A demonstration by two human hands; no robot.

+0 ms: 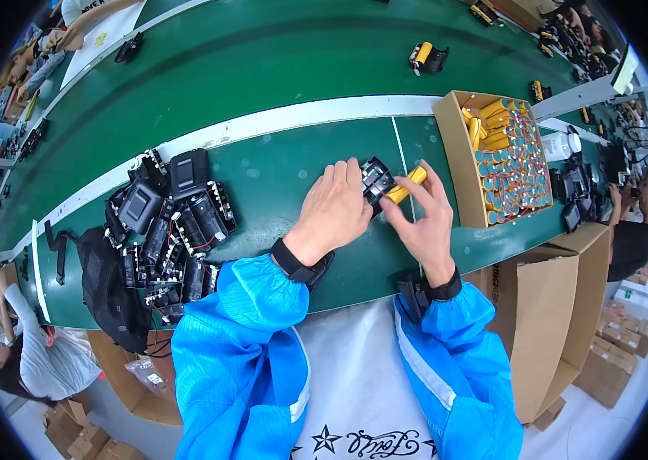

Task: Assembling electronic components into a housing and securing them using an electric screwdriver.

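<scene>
In front of me, a black plastic housing (375, 176) lies at the green tabletop, its inner side with small parts facing up. My left hand (334, 201) is closed on its left side, the fingertips partly hidden behind the housing. A yellow cylindrical battery (408, 185) is pinched between the thumb and fingers of my right hand (427, 217). The battery slants, with its lower left end against the right side of the housing; whether it sits inside cannot be made out. Black bands circle both wrists.
An open cardboard box (454, 161) full of yellow batteries stands right. At left lie a pile of black housings (174, 222) and a black mesh bag (109, 284). Beyond a white strip, the green belt (301, 61) carries a housing with battery (427, 58). Co-workers sit at both sides.
</scene>
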